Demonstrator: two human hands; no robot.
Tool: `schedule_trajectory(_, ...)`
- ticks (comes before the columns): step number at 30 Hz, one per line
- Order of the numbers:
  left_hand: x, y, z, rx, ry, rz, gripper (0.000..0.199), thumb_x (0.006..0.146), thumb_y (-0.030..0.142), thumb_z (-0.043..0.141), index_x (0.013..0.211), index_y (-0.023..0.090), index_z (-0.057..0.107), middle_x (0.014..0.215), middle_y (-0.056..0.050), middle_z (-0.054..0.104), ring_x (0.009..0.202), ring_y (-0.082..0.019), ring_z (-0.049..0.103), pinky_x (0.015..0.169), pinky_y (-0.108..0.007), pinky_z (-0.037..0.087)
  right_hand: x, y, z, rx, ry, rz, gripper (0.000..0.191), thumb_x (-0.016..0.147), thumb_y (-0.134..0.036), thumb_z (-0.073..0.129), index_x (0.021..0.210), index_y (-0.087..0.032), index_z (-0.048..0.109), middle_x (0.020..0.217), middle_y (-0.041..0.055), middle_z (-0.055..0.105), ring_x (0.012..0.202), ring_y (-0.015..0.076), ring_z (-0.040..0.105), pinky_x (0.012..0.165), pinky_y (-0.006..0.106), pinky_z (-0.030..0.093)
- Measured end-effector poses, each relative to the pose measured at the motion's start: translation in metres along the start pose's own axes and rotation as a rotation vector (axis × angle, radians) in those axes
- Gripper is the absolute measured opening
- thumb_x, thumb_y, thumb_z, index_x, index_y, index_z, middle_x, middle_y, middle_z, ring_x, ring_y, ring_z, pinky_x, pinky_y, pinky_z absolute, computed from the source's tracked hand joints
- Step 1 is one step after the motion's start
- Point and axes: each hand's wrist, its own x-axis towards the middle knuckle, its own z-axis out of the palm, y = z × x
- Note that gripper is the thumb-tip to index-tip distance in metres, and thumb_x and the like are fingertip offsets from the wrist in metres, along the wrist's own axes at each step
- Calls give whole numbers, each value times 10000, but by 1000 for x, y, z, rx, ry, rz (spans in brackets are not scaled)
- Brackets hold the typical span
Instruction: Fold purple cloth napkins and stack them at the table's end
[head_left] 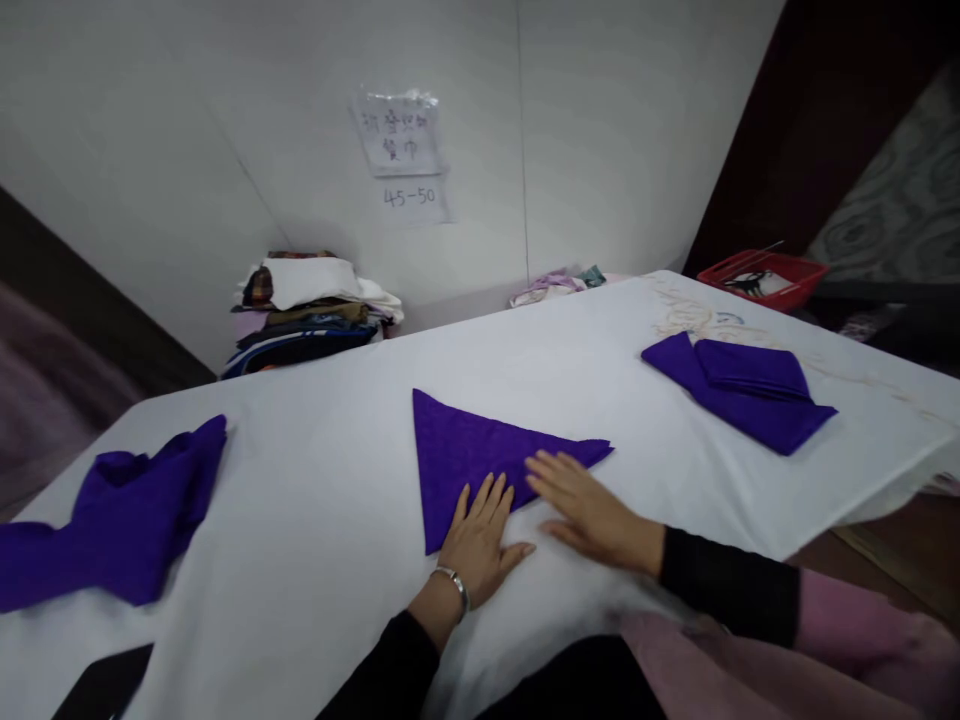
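1. Centrally, a purple cloth (472, 440) is seen laid flat as a triangle on the white-covered desk (315, 540), one corner pointed at the wall (615, 130) and a narrow one towards the right.
2. Its lower edge is overlapped by the left hand (480, 540), placed palm down; this grip is released, fingers extended, thumb held out. A silver-coloured bracelet (454, 588) is worn at the wrist.
3. The right hand (589, 505) is held at the lower right edge, fingertips over the fabric; this grip is likewise released. Whether the fabric is touched cannot be told.
4. To the right, a second purple piece (750, 385) is folded in layers; to the left, a third (135, 525) is loosely crumpled.
5. At lower left, a dark flat object (105, 685) is partly shown, its nature unclear.
6. Beyond the far edge, a garment stack (315, 310) and a smaller pinkish pile (551, 290) are seen.
7. Near the far right corner, a red basket (796, 297) is placed.
8. Handwritten sheets (405, 150) are fixed to the wall, "45-50" marked below.
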Motion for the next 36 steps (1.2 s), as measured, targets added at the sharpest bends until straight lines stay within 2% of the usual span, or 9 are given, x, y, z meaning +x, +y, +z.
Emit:
schedule_trajectory(2, 0, -4, 8, 48, 34, 49, 713, 849, 569, 359, 1431, 194, 186, 1476, -94, 285, 1372, -269, 176, 1099, -525, 126, 24, -27, 10, 137, -98, -45, 695, 883, -521, 421, 1411, -96, 267, 1474, 157, 249, 1381, 241, 107, 1113, 466, 145)
schedule_trajectory(4, -1, -7, 15, 85, 69, 77, 689, 848, 506, 410, 1433, 225, 178, 1467, -82, 310, 1363, -274, 203, 1101, -509, 126, 43, -44, 19, 248, -160, -59, 787, 859, -592, 404, 1434, -95, 199, 1493, 156, 187, 1385, 241, 65, 1121, 453, 99)
schedule_trajectory(7, -1, -8, 16, 79, 77, 61, 648, 846, 427, 444, 1425, 254, 212, 1454, -66, 340, 1348, -278, 244, 1099, -501, 141, 57, -48, 29, 331, -209, 7, 829, 852, -636, 349, 1446, -94, 148, 1501, 161, 130, 1383, 252, 43, 1118, 461, 70)
schedule_trajectory(11, 0, -5, 7, 26, 27, 49, 664, 849, 464, 418, 1425, 202, 214, 1453, -83, 336, 1355, -272, 231, 1093, -533, 159, 43, -31, 32, 307, -219, 153, 827, 847, -671, 283, 1455, -133, 123, 1502, 132, 123, 1379, 243, 76, 1116, 450, 86)
schedule_trajectory(14, 0, -4, 3, 21, 47, 29, 684, 859, 526, 362, 1422, 166, 218, 1469, -106, 296, 1366, -272, 202, 1083, -545, 185, 22, -12, 28, 201, -211, 218, 799, 854, -658, 294, 1449, -140, 167, 1498, 126, 139, 1378, 239, 97, 1115, 447, 102)
schedule_trajectory(18, 0, -3, 2, 15, 52, 24, 708, 853, 580, 330, 1423, 177, 213, 1483, -109, 260, 1365, -276, 205, 1078, -549, 196, -8, 17, 18, 36, -194, 282, 750, 872, -613, 333, 1425, -112, 253, 1480, 162, 205, 1373, 267, 138, 1103, 485, 126)
schedule_trajectory(28, -2, 3, -7, -69, -32, -13, 733, 844, 617, 312, 1426, 187, 198, 1501, -99, 206, 1382, -277, 137, 1096, -558, 148, -64, 73, 11, -233, -84, 416, 652, 906, -558, 305, 1417, -154, 279, 1446, 143, 310, 1342, 265, 252, 1056, 516, 227)
schedule_trajectory(32, -3, 4, -8, -96, -45, -22, 748, 837, 632, 304, 1428, 189, 190, 1505, -97, 193, 1385, -279, 115, 1102, -565, 134, -63, 73, 9, -294, 4, 439, 682, 882, -592, 335, 1396, -144, 329, 1406, 179, 373, 1318, 296, 300, 1039, 546, 232)
schedule_trajectory(36, -3, 5, -9, -114, -47, -24, 751, 832, 640, 306, 1426, 192, 199, 1507, -96, 185, 1386, -280, 107, 1102, -569, 134, -32, 42, 3, -222, 49, 298, 685, 884, -555, 376, 1424, -147, 268, 1447, 167, 298, 1346, 289, 235, 1065, 533, 203)
